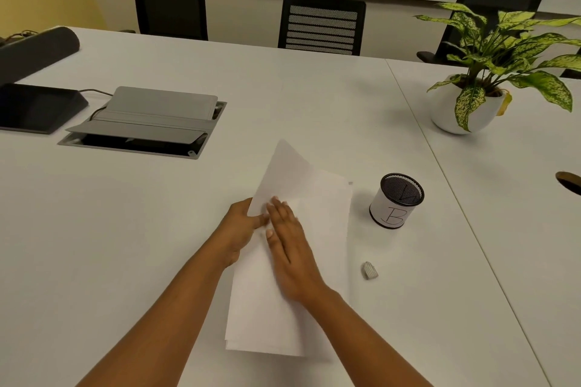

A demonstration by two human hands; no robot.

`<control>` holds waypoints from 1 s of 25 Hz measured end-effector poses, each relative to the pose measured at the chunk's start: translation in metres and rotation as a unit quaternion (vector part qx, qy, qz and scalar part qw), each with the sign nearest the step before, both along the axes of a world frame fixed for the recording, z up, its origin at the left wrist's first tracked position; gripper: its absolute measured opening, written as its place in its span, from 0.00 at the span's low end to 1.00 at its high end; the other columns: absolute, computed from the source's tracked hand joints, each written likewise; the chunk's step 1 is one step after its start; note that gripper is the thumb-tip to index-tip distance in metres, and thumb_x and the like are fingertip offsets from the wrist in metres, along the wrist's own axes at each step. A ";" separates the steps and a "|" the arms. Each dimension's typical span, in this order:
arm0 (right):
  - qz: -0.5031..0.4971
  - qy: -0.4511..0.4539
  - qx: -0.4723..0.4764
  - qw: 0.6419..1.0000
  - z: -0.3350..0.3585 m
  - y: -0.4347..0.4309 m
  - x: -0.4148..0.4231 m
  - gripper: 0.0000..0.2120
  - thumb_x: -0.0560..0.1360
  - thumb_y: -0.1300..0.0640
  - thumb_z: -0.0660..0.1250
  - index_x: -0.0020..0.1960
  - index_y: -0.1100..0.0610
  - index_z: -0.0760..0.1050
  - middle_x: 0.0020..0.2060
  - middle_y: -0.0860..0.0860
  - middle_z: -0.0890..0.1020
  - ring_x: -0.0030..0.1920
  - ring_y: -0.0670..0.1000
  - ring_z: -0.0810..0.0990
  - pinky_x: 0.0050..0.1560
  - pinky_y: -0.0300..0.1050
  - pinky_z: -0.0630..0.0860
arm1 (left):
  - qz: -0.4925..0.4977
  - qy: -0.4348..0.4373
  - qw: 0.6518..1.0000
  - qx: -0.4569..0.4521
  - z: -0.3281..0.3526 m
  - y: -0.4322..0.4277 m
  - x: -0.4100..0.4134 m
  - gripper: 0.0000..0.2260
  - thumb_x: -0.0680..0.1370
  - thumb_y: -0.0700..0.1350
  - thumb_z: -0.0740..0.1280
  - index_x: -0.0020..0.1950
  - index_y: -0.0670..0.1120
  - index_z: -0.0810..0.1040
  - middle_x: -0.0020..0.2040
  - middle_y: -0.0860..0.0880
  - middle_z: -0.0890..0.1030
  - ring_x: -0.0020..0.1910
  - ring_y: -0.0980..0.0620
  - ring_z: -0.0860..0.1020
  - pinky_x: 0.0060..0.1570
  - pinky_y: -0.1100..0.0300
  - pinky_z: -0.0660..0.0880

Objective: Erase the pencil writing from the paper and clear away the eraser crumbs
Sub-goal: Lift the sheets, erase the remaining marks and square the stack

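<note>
Paper (pixel 323 229): white sheets lie on the surface (pixel 125 245) straight in front of the person, long side running away from them, the near edges slightly fanned.
Top sheet (pixel 283 176): its far part is lifted off the sheets below and stands tilted, with its point toward the far side.
Left hand (pixel 242 229): at the left edge of the paper, thumb on top and fingers curled beneath, pinching the raised top sheet.
Right hand (pixel 289 248): lies flat on the paper with fingers straight and together, fingertips just beside the left thumb, holding nothing.
Eraser (pixel 371 270): small and grey-white, on the surface to the right of the paper, apart from it and from both hands.
Pen cup (pixel 396 199): black mesh, wrapped in a white label marked "B", upright beyond the eraser, near the paper's right edge.
Potted plant (pixel 462 104): white round pot, far right.
Cable box (pixel 144 122): grey lid raised, far left.
Chairs (pixel 320 25): black, behind the surface.
</note>
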State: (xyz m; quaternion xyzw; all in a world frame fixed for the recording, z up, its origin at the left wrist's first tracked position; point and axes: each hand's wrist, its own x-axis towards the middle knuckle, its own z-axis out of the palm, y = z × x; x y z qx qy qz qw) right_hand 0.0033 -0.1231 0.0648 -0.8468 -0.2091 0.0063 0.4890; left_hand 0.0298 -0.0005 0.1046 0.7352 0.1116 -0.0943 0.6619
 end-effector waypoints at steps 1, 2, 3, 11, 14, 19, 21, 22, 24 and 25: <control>-0.017 0.012 0.000 1.000 -0.006 -0.003 0.002 0.21 0.81 0.52 0.47 0.71 0.43 0.45 0.71 0.37 0.48 0.71 0.34 0.42 0.73 0.38 0.41 | -0.002 0.007 1.000 -0.005 0.001 0.000 0.000 0.15 0.78 0.37 0.63 0.64 0.43 0.72 0.55 0.47 0.78 0.53 0.49 0.76 0.53 0.58 0.73; -0.035 0.028 -0.001 0.999 -0.012 -0.008 0.004 0.21 0.80 0.50 0.47 0.72 0.44 0.46 0.71 0.36 0.48 0.71 0.34 0.42 0.73 0.40 0.42 | 0.001 0.017 1.000 -0.011 0.001 0.000 0.000 0.15 0.77 0.36 0.63 0.64 0.42 0.72 0.54 0.46 0.79 0.51 0.49 0.77 0.50 0.57 0.74; -0.049 0.045 -0.008 0.998 -0.018 -0.015 0.007 0.22 0.80 0.48 0.46 0.72 0.44 0.46 0.71 0.37 0.48 0.71 0.35 0.42 0.73 0.42 0.41 | 0.007 0.028 0.999 -0.017 0.001 0.001 -0.001 0.15 0.77 0.35 0.63 0.63 0.42 0.72 0.53 0.45 0.79 0.49 0.48 0.77 0.48 0.57 0.75; -0.249 0.164 -0.187 0.936 -0.052 -0.066 0.015 0.26 0.80 0.47 0.46 0.71 0.62 0.55 0.75 0.55 0.53 0.75 0.51 0.46 0.74 0.52 0.44 | 0.046 0.045 0.998 -0.014 0.001 0.010 0.001 0.14 0.77 0.36 0.63 0.63 0.42 0.72 0.53 0.46 0.77 0.47 0.50 0.76 0.45 0.59 0.71; -0.314 0.092 -0.149 0.933 -0.032 -0.055 0.017 0.26 0.80 0.48 0.49 0.72 0.60 0.52 0.75 0.54 0.52 0.75 0.50 0.47 0.74 0.52 0.44 | 0.051 0.039 0.998 -0.010 0.001 0.010 0.004 0.15 0.77 0.36 0.63 0.64 0.41 0.71 0.54 0.47 0.76 0.49 0.48 0.75 0.51 0.57 0.70; -0.114 -0.001 -0.002 0.993 0.004 -0.017 0.007 0.24 0.79 0.47 0.51 0.73 0.47 0.49 0.71 0.37 0.48 0.73 0.37 0.44 0.73 0.37 0.41 | 0.043 0.034 0.998 -0.024 0.000 0.002 0.003 0.12 0.77 0.36 0.63 0.60 0.43 0.74 0.50 0.47 0.78 0.45 0.50 0.78 0.41 0.59 0.74; -0.014 -0.021 -0.038 0.999 0.002 -0.007 0.000 0.24 0.77 0.42 0.47 0.71 0.42 0.44 0.70 0.34 0.46 0.71 0.33 0.41 0.69 0.30 0.34 | 0.029 0.023 0.999 -0.021 0.000 -0.001 0.004 0.10 0.78 0.37 0.63 0.56 0.47 0.75 0.47 0.51 0.80 0.43 0.55 0.78 0.39 0.62 0.75; 0.000 -0.026 -0.058 0.998 -0.003 -0.006 0.000 0.24 0.77 0.41 0.46 0.71 0.41 0.44 0.70 0.34 0.46 0.71 0.33 0.40 0.69 0.31 0.33 | 0.022 0.018 1.000 -0.013 0.000 0.000 0.004 0.10 0.78 0.38 0.63 0.57 0.48 0.75 0.47 0.52 0.80 0.45 0.55 0.78 0.42 0.61 0.75; -0.038 0.004 -0.064 0.997 -0.013 -0.014 0.005 0.24 0.78 0.42 0.46 0.72 0.43 0.47 0.71 0.35 0.47 0.72 0.36 0.41 0.71 0.40 0.34 | 0.020 0.019 1.000 -0.003 -0.002 0.003 0.003 0.12 0.78 0.38 0.63 0.61 0.46 0.74 0.51 0.50 0.79 0.51 0.50 0.78 0.53 0.55 0.75; -0.068 0.034 -0.074 0.994 -0.019 -0.022 0.009 0.24 0.79 0.43 0.47 0.73 0.46 0.49 0.72 0.38 0.48 0.73 0.39 0.43 0.72 0.44 0.37 | 0.024 0.025 0.999 0.000 -0.004 0.005 0.002 0.13 0.77 0.38 0.63 0.62 0.44 0.73 0.54 0.48 0.79 0.54 0.47 0.77 0.57 0.53 0.73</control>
